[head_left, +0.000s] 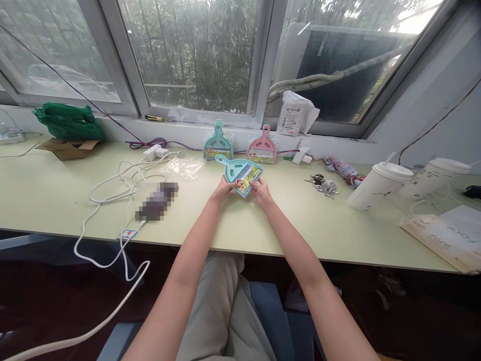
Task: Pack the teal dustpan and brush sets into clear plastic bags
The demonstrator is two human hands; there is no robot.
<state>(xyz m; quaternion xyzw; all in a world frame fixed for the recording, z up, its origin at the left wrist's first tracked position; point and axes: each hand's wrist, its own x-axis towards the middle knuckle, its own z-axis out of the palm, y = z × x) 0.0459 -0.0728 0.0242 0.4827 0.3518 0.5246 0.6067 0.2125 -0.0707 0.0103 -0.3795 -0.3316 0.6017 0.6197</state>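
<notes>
Both hands, left hand (222,190) and right hand (260,192), pinch the near edge of a light-blue dustpan set (240,173) lying on the desk (263,225). Just beyond it, a teal set (218,143) and a pink set (262,147) lean against the window sill (188,131).

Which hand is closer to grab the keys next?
The right hand, probably. It holds the blue dustpan set on the side nearer the keys; the left hand is farther away.

desk (45,190) | white cable (112,185) | keys (325,184) | paper cup (379,185) | paper bag (447,240)
</notes>
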